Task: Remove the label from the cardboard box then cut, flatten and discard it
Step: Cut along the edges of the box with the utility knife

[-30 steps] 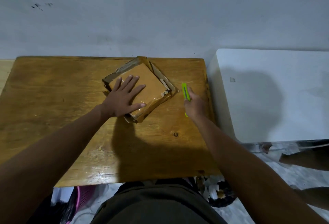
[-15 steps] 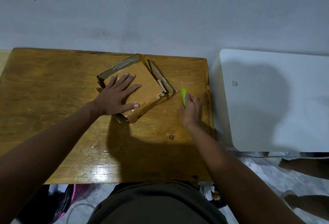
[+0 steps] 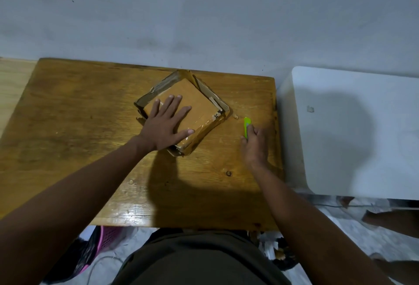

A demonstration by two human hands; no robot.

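The left hand (image 3: 166, 126) lies flat, fingers spread, on top of the cardboard box (image 3: 188, 107), pressing it down, presumably so it cannot slide while it is worked on. The right hand (image 3: 255, 146) is curled around the lower end of a bright green cutter (image 3: 247, 127), whose upper end points toward twelve o'clock; whether the blade is out cannot be told. The cutter sits at about three o'clock from the box, near it but apart, so no cut is being made; the grip looks like one for bringing the tool over to the box. The box sits a little beyond the middle of the wooden bench (image 3: 68, 126), turned like a diamond, with one corner toward twelve o'clock. Its sides look partly splayed and squashed, with shiny tape along the near edge and a small white scrap printed with digits (image 3: 215, 115) at its three o'clock corner, possibly a remnant of the label. The box seems partly collapsed, not yet flat. Off the bench at three o'clock stands a white surface (image 3: 351, 126).
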